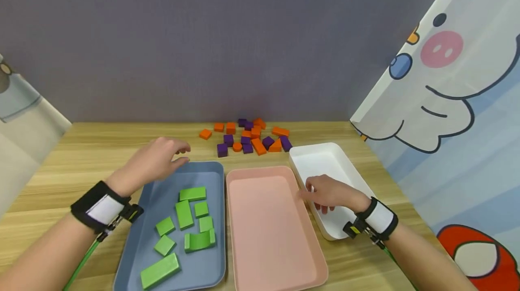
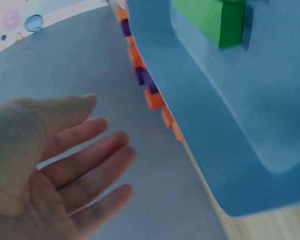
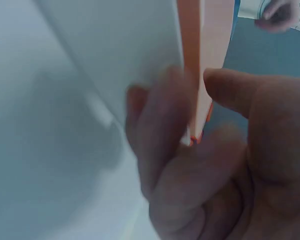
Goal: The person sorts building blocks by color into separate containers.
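My left hand (image 1: pixel 160 160) hovers over the far left corner of the blue tray (image 1: pixel 195 270), its fingers relaxed and holding nothing. In the left wrist view, the palm and spread fingers show beside the tray's wall. Several green blocks lie in this tray, among them an arch-shaped block (image 1: pixel 200 241) and a long block (image 1: pixel 160 271). Over the left side of the white tray (image 1: pixel 325 160) is my right hand (image 1: pixel 331 193), fingers loosely bent with nothing in them. The right wrist view shows those fingers blurred near the tray's wall. Between the two trays sits a pink tray (image 1: pixel 268 228).
Beyond the trays, several orange blocks (image 1: pixel 231 127) and purple blocks (image 1: pixel 222 150) lie scattered on the wooden table (image 1: pixel 81 155). A grey panel (image 1: pixel 211 47) rises along the far edge. Printed cartoon sheets (image 1: pixel 426 115) stand at both sides.
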### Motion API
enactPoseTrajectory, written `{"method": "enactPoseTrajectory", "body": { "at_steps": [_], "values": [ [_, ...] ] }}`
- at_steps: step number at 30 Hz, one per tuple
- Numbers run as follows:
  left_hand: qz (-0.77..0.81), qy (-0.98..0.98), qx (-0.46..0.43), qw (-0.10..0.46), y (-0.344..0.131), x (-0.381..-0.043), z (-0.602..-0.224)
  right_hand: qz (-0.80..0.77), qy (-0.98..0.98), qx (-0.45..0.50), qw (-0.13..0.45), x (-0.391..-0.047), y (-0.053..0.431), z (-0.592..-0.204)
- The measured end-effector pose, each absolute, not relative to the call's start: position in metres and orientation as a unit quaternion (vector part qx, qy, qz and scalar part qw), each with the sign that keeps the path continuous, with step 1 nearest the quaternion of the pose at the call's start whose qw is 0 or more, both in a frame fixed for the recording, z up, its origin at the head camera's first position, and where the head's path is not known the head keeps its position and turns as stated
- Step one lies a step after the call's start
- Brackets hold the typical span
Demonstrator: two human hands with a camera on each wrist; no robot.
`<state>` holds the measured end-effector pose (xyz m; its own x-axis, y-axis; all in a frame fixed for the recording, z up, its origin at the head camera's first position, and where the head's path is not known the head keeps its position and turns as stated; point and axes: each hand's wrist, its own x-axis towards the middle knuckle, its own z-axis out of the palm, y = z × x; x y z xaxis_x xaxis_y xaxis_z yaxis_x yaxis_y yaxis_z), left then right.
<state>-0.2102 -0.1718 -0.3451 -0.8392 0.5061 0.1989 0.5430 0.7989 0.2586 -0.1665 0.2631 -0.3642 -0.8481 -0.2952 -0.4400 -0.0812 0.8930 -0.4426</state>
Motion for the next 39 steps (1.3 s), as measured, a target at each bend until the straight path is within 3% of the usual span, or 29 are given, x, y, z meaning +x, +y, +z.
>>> {"method": "enactPoseTrajectory", "body": {
  "at_steps": [9, 24, 39],
  "values": [
    [-0.154, -0.948, -0.275, 0.037, -0.161, -0.259, -0.350, -0.265, 0.908, -0.154, 0.284, -0.163, 0.250, -0.377],
    [-0.129, -0.954, -0.270, -0.014, -0.158, -0.298, -0.356, -0.248, 0.915, -0.158, 0.278, -0.142, 0.202, -0.377],
    [-0.054, -0.952, -0.295, -0.061, -0.130, -0.324, -0.365, -0.227, 0.910, -0.176, 0.301, -0.149, 0.187, -0.378]
  ]
}}
